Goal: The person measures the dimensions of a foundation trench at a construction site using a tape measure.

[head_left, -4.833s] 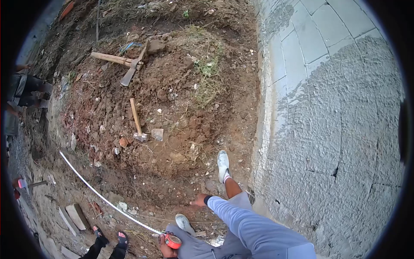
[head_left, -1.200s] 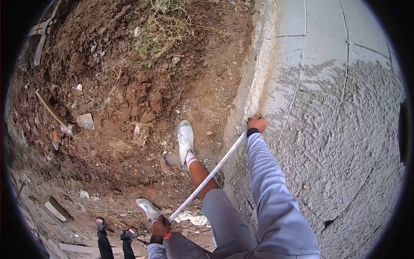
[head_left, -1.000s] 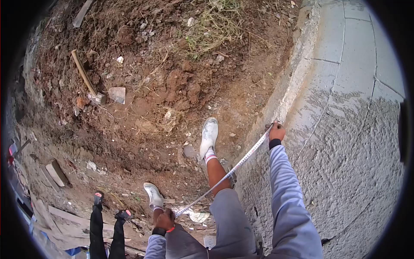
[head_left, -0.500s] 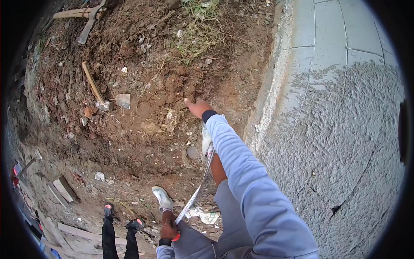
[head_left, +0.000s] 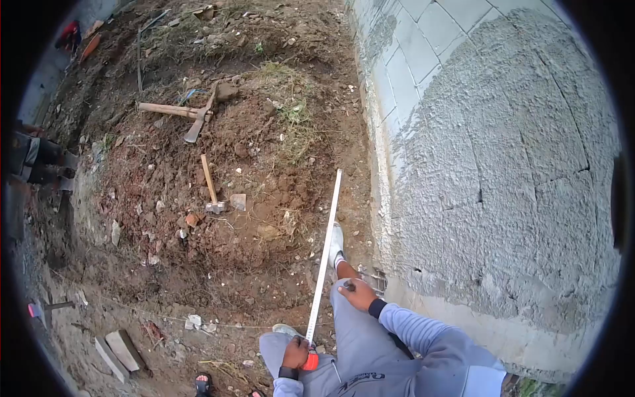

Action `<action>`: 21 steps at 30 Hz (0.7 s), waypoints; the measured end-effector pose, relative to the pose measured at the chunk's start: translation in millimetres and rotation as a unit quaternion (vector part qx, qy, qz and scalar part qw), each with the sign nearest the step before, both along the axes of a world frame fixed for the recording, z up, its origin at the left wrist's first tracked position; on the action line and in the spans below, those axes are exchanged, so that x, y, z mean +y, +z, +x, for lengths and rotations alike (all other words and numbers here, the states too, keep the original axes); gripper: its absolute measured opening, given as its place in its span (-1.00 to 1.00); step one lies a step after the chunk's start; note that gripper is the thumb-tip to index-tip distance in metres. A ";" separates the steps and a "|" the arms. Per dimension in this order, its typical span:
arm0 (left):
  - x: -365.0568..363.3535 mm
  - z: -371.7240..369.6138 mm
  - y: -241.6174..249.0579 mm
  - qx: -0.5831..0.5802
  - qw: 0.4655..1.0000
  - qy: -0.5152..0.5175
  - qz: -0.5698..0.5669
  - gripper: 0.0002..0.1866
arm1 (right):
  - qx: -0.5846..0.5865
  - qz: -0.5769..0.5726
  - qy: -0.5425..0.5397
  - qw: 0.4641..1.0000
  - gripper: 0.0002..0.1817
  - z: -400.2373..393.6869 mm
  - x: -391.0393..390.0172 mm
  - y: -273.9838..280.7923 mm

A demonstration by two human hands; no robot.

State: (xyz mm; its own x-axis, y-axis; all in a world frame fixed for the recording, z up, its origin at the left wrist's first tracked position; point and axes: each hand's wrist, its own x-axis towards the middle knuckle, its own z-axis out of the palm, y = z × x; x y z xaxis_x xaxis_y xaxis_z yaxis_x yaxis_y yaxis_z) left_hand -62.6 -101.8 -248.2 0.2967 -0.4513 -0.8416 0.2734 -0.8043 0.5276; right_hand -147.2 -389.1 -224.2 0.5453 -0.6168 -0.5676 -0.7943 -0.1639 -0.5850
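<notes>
In the head view my left hand (head_left: 294, 353) is closed around a red tape measure (head_left: 309, 362) at my lap. Its pale tape blade (head_left: 325, 255) runs out long and straight over the soil, past my shoe (head_left: 336, 242). The blade's far end lies near the foot of the wall. My right hand (head_left: 359, 296) rests by my bent knee, apart from the blade, with its fingers curled. A small dark patch shows at those fingers, too small to name.
A rough plastered block wall (head_left: 503, 178) rises on the right. On the dug soil lie a pickaxe (head_left: 175, 110), a hammer (head_left: 210, 185) and a flat stone piece (head_left: 238, 202). Two blocks (head_left: 124, 351) and a string line lie lower left. Other people stand at the left and bottom edges.
My right hand has drawn back from its outstretched place over the soil to my knee. The tape blade now reaches farther forward. The view has shifted, showing more ground ahead.
</notes>
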 end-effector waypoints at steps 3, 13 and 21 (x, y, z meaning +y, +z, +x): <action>-9.9 13.9 36.2 -0.056 0.994 -0.029 -0.087 -0.72 | 0.027 0.161 -0.157 0.974 -0.25 2.7 68.8 54.9; -123.2 -22.9 106.0 -0.201 0.957 -0.088 -0.190 -0.73 | -0.280 0.449 -0.446 0.722 -0.64 -44.2 124.0 101.6; -266.4 -47.7 97.9 -0.291 0.929 0.028 -0.229 -0.74 | -0.158 0.503 -0.393 0.754 -0.69 -241.2 174.8 130.7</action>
State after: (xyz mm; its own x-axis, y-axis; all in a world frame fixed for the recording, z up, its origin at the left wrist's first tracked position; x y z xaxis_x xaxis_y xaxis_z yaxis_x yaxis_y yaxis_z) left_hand -110.3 -368.3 -150.3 0.6744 -0.6927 -0.2557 -0.1300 -0.4522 0.8824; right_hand -388.3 -214.2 -93.5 0.4419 -0.1633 -0.8821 -0.2108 0.9368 -0.2791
